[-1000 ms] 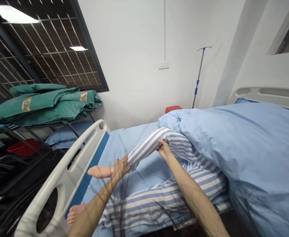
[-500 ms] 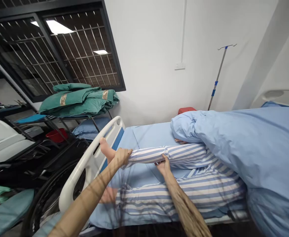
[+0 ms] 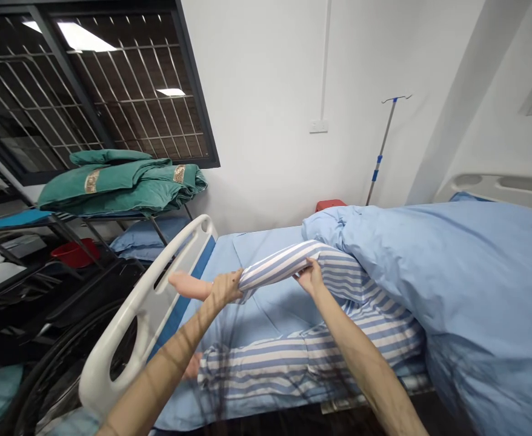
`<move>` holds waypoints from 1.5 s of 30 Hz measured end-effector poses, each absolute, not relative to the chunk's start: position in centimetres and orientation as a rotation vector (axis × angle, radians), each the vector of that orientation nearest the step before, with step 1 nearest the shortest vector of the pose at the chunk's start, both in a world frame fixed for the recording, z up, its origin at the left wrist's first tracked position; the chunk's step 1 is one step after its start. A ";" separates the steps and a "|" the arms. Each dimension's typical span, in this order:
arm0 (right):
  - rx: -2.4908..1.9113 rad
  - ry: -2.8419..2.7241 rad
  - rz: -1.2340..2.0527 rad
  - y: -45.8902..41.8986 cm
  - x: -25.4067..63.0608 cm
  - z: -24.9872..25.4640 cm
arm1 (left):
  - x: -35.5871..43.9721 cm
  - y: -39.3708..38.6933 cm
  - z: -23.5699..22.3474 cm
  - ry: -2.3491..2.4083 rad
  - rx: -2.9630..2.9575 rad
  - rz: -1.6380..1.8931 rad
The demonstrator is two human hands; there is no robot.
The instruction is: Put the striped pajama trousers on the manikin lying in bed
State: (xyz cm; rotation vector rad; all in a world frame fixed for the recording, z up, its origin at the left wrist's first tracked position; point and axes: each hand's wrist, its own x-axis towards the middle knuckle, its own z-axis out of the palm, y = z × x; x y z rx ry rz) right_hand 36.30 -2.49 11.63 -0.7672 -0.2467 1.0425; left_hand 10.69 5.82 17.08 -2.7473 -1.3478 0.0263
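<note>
Both hands hold the striped trouser leg [image 3: 277,267] up off the sheet [image 3: 266,315] beside the bed rail [image 3: 163,264], my left hand [image 3: 225,288] clenched at the cuff, my right hand [image 3: 310,278] pinching cloth.

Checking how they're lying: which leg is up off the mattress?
The upper one: the striped trouser leg, held up by the left hand and right hand. The other leg lies flat on the blue sheet.

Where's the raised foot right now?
In the head view, the raised foot sticks out to image-left of the person's left hand, which grips the striped trouser leg at the ankle, above the blue bed sheet and beside the white side rail.
</note>
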 end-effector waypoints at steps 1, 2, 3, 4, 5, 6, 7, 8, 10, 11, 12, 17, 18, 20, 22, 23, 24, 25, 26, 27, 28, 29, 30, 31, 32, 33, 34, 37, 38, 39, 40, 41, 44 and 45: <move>-0.711 -0.234 1.083 -2.7 37.6 12.5 | 11.9 5.5 16.2 -1.368 -2.775 -0.050; -0.660 -0.227 1.112 -2.9 38.8 13.3 | 13.2 5.0 15.2 -1.398 -2.807 -0.127; -0.628 -0.231 1.121 -3.2 39.9 14.0 | 14.6 4.3 14.0 -1.435 -2.839 -0.201; -0.620 -0.247 1.109 -3.4 41.0 14.5 | 16.0 3.7 12.8 -1.482 -2.865 -0.270; -0.623 -0.265 1.095 -3.6 41.8 15.0 | 17.4 3.0 11.5 -1.533 -2.880 -0.336; -0.630 -0.281 1.088 -3.7 42.5 15.2 | 18.6 2.3 10.3 -1.584 -2.884 -0.398; -0.635 -0.292 1.086 -3.7 42.9 15.4 | 19.6 1.8 9.3 -1.630 -2.883 -0.446; -0.642 -0.297 1.089 -3.7 43.1 15.5 | 20.3 1.5 8.5 -1.668 -2.879 -0.475; -0.652 -0.287 1.087 -3.5 43.2 15.4 | 21.0 1.4 7.5 -1.709 -2.878 -0.483; -0.656 -0.278 1.078 -3.3 43.1 15.3 | 21.0 1.5 7.3 -1.704 -2.888 -0.470; -0.661 -0.270 1.067 -3.2 43.1 15.2 | 20.9 1.8 7.3 -1.696 -2.898 -0.448; -0.673 -0.272 1.079 -2.8 42.6 14.8 | 19.0 3.6 8.8 -1.622 -2.910 -0.372; -0.666 -0.262 1.084 -2.7 42.4 14.6 | 18.4 4.0 9.3 -1.591 -2.907 -0.360; -0.641 -0.220 1.085 -2.4 41.7 14.2 | 17.1 5.1 10.5 -1.504 -2.890 -0.315; -0.599 -0.185 1.081 -2.1 40.7 13.6 | 15.6 6.4 12.0 -1.435 -2.859 -0.275; -0.573 -0.172 1.079 -1.9 40.0 13.2 | 14.9 7.1 12.8 -1.407 -2.838 -0.254; -0.544 -0.161 1.083 -1.7 39.4 12.8 | 14.2 7.8 13.6 -1.377 -2.812 -0.234; -0.514 -0.150 1.092 -1.5 38.7 12.3 | 13.6 8.4 14.5 -1.349 -2.780 -0.213; -0.486 -0.135 1.102 -1.3 38.0 11.7 | 12.9 9.1 15.2 -1.324 -2.742 -0.185; -0.460 -0.115 1.116 -1.1 37.3 11.0 | 12.3 9.7 15.9 -1.291 -2.706 -0.150; -0.438 -0.095 1.132 -0.9 36.6 10.2 | 11.7 10.3 16.5 -1.256 -2.678 -0.115; -0.421 -0.073 1.150 -0.7 35.8 9.4 | 11.0 10.8 16.9 -1.226 -2.661 -0.086; -0.410 -0.047 1.167 -0.5 35.1 8.4 | 10.5 11.3 17.1 -1.202 -2.652 -0.056; -0.407 -0.013 1.185 -0.3 34.3 7.3 | 9.9 11.7 17.2 -1.181 -2.647 -0.025; -0.412 0.029 1.202 0.0 33.4 6.1 | 9.4 12.0 17.0 -1.164 -2.643 0.005; -0.425 0.076 1.219 0.2 32.6 4.9 | 9.0 12.2 16.7 -1.151 -2.638 0.038; -0.442 0.119 1.233 0.4 31.8 3.7 | 8.6 12.4 16.3 -1.146 -2.635 0.078; -0.494 0.177 1.243 1.0 29.9 0.4 | 8.0 12.4 14.5 -1.171 -2.641 0.234; -0.512 0.170 1.242 1.2 29.6 -0.4 | 7.9 12.4 13.9 -1.188 -2.644 0.278; -0.528 0.157 1.242 1.3 29.4 -1.0 | 7.9 12.4 13.4 -1.203 -2.646 0.307; -0.544 0.141 1.244 1.4 29.3 -1.4 | 7.9 12.5 13.0 -1.217 -2.647 0.322; -0.558 0.125 1.248 1.4 29.4 -1.7 | 7.9 12.6 12.6 -1.225 -2.648 0.326; -0.609 0.058 1.247 1.5 29.6 -2.5 | 7.9 13.0 11.5 -1.253 -2.653 0.334; -0.651 0.022 1.249 1.4 29.6 -2.8 | 7.8 13.0 11.0 -1.262 -2.657 0.340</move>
